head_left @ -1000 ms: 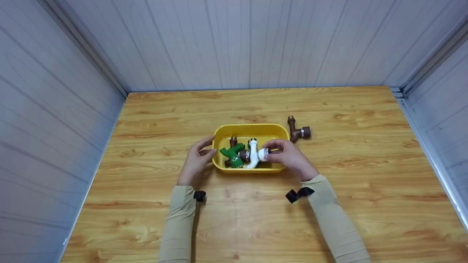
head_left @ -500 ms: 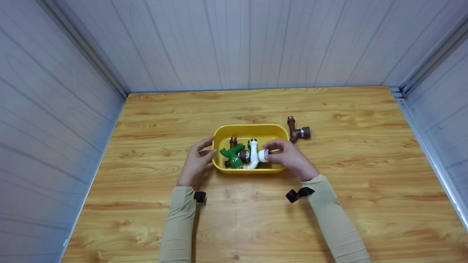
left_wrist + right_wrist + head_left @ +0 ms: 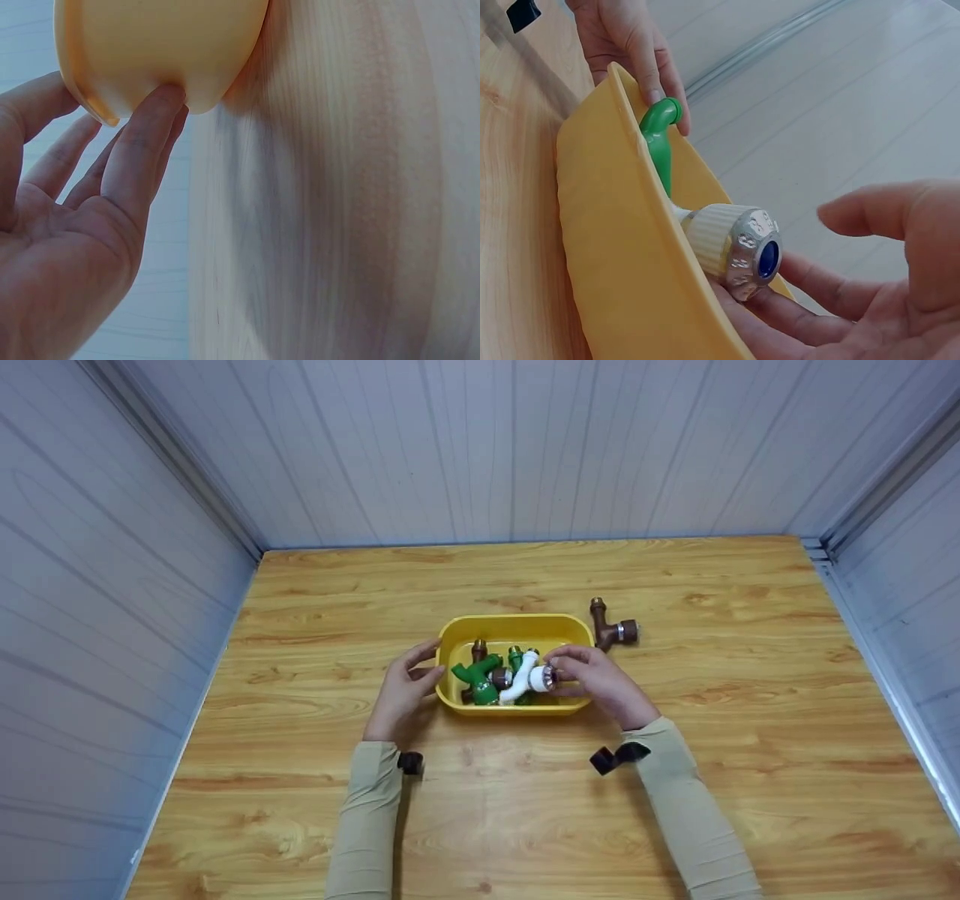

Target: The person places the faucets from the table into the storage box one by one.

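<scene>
In the head view, a yellow plastic basin (image 3: 517, 710) holds several plastic taps. The left hand (image 3: 401, 690) holds the basin's left end, its thumb at the rim and fingers against the outer wall (image 3: 161, 56). A white tap (image 3: 519, 684) lies on top at the right, tilted, its ridged knob (image 3: 731, 247) with a silver cap and blue centre pointing right. Beside that knob is the right hand (image 3: 604, 682); its thumb stands apart from the knob and its fingers lie just below it, near or touching. A green tap (image 3: 482, 682) rests at the left over a brown one.
Another brown tap (image 3: 607, 631) lies on the wooden table (image 3: 480, 825) behind the basin's right end. A second green tap (image 3: 515, 658) shows partly under the white one. White panel walls (image 3: 480, 450) close off the back and sides.
The white tap has tilted, its spout end moving left and its inlet right. The right hand's thumb and fingers have parted from the knob. The left hand stays still.
</scene>
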A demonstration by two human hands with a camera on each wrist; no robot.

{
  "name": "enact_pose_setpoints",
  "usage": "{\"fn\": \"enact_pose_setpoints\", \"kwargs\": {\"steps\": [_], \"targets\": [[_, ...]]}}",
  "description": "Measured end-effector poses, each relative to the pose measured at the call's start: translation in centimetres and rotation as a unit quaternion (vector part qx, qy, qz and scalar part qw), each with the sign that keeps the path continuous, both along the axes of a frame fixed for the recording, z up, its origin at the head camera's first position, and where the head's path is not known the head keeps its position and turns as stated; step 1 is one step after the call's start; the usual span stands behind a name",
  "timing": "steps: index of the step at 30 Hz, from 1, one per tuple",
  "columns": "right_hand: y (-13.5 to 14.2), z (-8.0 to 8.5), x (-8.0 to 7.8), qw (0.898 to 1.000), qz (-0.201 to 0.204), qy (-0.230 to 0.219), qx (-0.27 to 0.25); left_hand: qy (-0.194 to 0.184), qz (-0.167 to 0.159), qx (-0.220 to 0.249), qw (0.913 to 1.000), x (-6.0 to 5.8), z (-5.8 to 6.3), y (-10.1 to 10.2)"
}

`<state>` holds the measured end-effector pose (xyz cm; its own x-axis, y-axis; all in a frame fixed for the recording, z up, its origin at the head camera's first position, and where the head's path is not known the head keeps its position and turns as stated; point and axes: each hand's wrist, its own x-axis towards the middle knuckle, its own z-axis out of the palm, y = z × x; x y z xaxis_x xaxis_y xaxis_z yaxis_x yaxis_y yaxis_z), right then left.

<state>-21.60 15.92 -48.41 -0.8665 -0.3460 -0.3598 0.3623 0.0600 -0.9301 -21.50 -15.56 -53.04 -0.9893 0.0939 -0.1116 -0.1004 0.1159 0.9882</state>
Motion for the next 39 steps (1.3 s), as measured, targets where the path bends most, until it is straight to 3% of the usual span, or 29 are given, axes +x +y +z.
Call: {"fn": "enact_pose_setpoints", "kwargs": {"steps": [5,23,30,39], "targets": [[0.1,0.3,0.0,1.000,-0.008,-0.023,-0.015,-0.004,0.001,0.003,1.0000,0.0,-0.1,0.0],[0.8,0.7,0.2,0.999,-0.008,-0.028,-0.043,-0.003,-0.004,0.000,1.0000,0.0,0.2,-0.1],[1.3,0.7,0.5,0.998,-0.013,-0.023,-0.061,-0.021,-0.027,0.015,0.9993,0.9,3.0,0.1],[1.5,0.9,0.8,0.996,-0.034,-0.020,-0.081,-0.012,-0.022,0.018,0.9995,0.9,3.0,0.2]]}}
